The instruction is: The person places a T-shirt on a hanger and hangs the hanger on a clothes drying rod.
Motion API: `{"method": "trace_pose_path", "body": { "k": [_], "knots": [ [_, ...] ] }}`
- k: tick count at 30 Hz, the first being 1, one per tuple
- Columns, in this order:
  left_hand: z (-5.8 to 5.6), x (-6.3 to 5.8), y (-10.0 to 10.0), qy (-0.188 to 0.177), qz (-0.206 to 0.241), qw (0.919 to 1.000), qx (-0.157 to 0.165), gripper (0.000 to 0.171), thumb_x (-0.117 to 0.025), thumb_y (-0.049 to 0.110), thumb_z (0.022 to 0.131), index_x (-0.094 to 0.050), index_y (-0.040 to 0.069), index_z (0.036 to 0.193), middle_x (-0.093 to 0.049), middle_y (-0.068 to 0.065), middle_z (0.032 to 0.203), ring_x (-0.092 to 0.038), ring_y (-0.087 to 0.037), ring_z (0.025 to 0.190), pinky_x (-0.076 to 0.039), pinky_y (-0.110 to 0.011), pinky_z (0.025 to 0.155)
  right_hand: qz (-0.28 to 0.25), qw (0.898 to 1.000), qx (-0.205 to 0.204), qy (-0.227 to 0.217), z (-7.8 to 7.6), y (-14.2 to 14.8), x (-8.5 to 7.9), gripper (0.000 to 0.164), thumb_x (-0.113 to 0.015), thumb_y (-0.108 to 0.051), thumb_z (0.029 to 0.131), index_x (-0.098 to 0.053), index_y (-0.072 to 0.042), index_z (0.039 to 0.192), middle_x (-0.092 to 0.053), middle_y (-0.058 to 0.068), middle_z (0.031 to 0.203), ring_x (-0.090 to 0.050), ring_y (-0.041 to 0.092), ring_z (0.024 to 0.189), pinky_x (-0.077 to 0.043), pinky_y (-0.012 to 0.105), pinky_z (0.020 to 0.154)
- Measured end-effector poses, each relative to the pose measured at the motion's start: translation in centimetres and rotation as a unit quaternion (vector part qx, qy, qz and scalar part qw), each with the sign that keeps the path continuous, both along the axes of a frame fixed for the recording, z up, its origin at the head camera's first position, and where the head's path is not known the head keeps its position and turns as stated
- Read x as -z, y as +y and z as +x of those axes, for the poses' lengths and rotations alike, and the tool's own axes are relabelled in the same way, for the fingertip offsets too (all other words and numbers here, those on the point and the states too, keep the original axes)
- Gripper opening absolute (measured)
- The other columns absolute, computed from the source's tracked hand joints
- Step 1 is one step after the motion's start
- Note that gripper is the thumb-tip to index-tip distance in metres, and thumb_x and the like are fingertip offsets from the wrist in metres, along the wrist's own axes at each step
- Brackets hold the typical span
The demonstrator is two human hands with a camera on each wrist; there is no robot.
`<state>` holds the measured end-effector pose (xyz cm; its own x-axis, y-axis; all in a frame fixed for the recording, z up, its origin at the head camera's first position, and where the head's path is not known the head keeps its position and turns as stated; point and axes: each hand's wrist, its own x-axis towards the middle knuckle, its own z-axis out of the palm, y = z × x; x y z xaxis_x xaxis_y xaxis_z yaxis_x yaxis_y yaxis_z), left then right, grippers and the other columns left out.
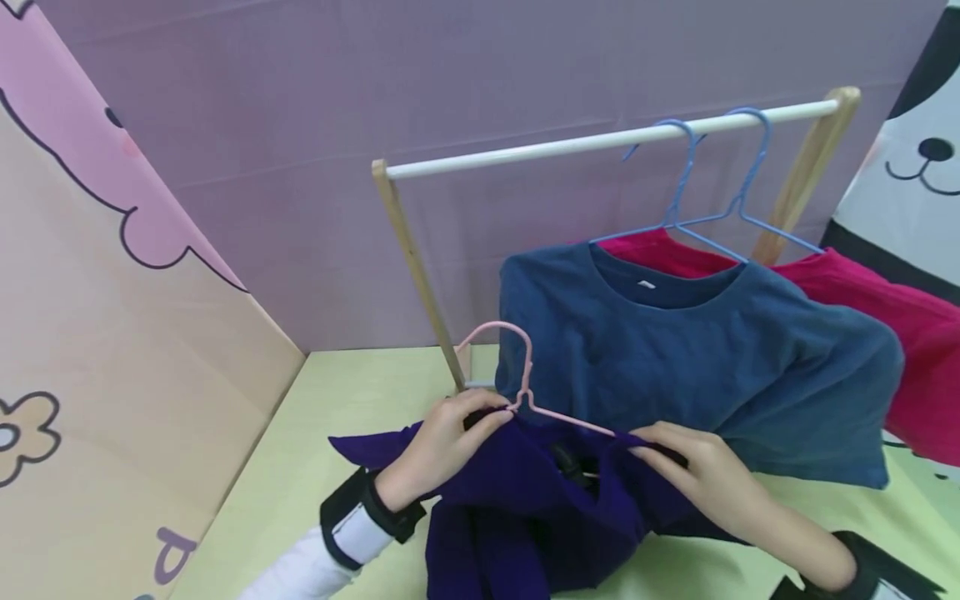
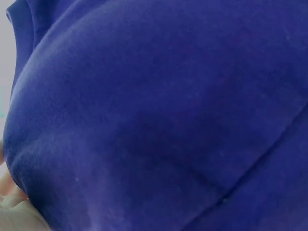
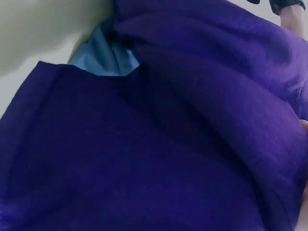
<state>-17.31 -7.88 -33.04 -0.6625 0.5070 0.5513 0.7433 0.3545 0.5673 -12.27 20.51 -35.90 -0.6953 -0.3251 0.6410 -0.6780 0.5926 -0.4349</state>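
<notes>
A dark purple shirt (image 1: 517, 483) hangs in folds between my hands, low over the table. Its neck opening faces up, and a pink hanger (image 1: 573, 420) runs into it, the hook standing above the cloth. My left hand (image 1: 442, 437) pinches the shirt's cloth right beside the hanger's neck, thumb and fingers together. On the other side, my right hand (image 1: 708, 475) pinches the shoulder where the hanger's arm goes under the fabric. Purple cloth (image 2: 154, 96) fills most of the left wrist view. In the right wrist view the shirt (image 3: 120, 154) spreads wide, hiding most of the hand.
Behind the shirt stands a rack with a white rail (image 1: 525, 154) and wooden posts. A blue T-shirt (image 1: 660, 367) and a red garment (image 1: 915, 358) hang there on blue hangers (image 1: 682, 179). The pale yellow table (image 1: 360, 383) meets printed cloth walls at the left and back.
</notes>
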Motion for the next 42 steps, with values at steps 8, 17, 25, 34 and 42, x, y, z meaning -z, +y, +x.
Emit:
{"method": "trace_pose_path", "body": {
  "k": [8, 17, 25, 34, 42],
  "knots": [
    [-0.3, 0.2, -0.6, -0.014, 0.001, 0.9998, -0.010, 0.013, -0.061, 0.009, 0.083, -0.065, 0.003, 0.094, -0.064, -0.004, 0.092, -0.059, -0.015, 0.088, -0.047, -0.027, 0.077, -0.012, 0.999, -0.012, 0.027, 0.5, 2.3, 0.1, 0.022, -0.066, 0.001, 0.075, -0.066, -0.013, 0.092, -0.063, -0.007, 0.084, -0.058, 0.001, 0.077, -0.040, 0.007, 0.069],
    [-1.0, 0.7, -1.3, -0.028, -0.001, 0.9994, -0.019, 0.015, -0.061, 0.011, 0.083, -0.065, 0.005, 0.096, -0.065, -0.005, 0.096, -0.060, -0.015, 0.090, -0.046, -0.027, 0.078, -0.001, 0.998, -0.042, -0.038, 1.2, 4.4, -0.6, 0.036, -0.064, 0.013, 0.071, -0.065, -0.013, 0.095, -0.063, -0.010, 0.087, -0.056, -0.003, 0.078, -0.040, 0.008, 0.067],
    [-1.3, 0.2, -2.0, 0.014, 0.012, 0.9995, -0.026, 0.019, -0.061, 0.009, 0.083, -0.063, 0.007, 0.102, -0.060, -0.001, 0.099, -0.055, -0.013, 0.094, -0.044, -0.027, 0.081, 0.016, 0.998, 0.009, -0.053, 1.0, 4.6, -2.6, 0.026, -0.061, 0.004, 0.079, -0.064, -0.015, 0.097, -0.061, -0.012, 0.086, -0.054, 0.001, 0.072, -0.040, 0.009, 0.063],
    [-1.2, -0.6, -3.6, 0.095, 0.040, 0.9944, -0.025, 0.021, -0.062, -0.004, 0.078, -0.063, 0.004, 0.098, -0.059, -0.004, 0.098, -0.054, -0.018, 0.094, -0.044, -0.028, 0.081, 0.053, 0.996, 0.074, -0.006, -0.5, 6.0, -6.9, 0.029, -0.064, 0.007, 0.075, -0.065, -0.012, 0.097, -0.058, -0.020, 0.090, -0.046, -0.004, 0.069, -0.035, 0.009, 0.060],
    [-0.8, 0.0, -4.5, 0.053, 0.022, 0.9978, -0.034, 0.014, -0.062, 0.001, 0.080, -0.064, 0.005, 0.094, -0.060, -0.002, 0.094, -0.055, -0.016, 0.091, -0.044, -0.027, 0.079, 0.036, 0.988, 0.146, -0.021, -2.7, 6.9, -11.6, 0.016, -0.062, -0.005, 0.082, -0.066, -0.006, 0.097, -0.055, -0.025, 0.080, -0.044, -0.004, 0.061, -0.033, 0.008, 0.056]
  ]
}}
